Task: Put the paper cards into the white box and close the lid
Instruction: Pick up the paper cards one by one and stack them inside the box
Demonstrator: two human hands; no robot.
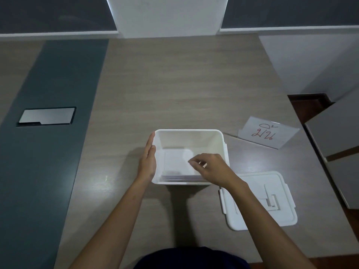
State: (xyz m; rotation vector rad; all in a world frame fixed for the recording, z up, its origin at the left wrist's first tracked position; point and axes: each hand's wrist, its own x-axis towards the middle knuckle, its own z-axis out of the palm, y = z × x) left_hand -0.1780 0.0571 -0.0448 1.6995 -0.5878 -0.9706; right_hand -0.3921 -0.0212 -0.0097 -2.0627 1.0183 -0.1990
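A white box (pixel 189 138) stands lidless in the middle of the wooden table. A stack of white paper cards (pixel 175 163) lies on its floor, edges showing along the near wall. My left hand (pixel 148 160) lies flat against the outside of the box's left wall, fingers straight. My right hand (pixel 210 167) hovers over the box's right half, fingers curled and pinched just above the cards; whether it holds a card is unclear. The white lid (pixel 272 200) lies flat on the table to the right of the box, partly under my right forearm.
A clear stand holding a card with red writing (pixel 269 133) sits behind the lid at the right. A metal cable hatch (pixel 46 115) is set in the dark strip at the left. Grey cabinets (pixel 338 133) stand past the table's right edge.
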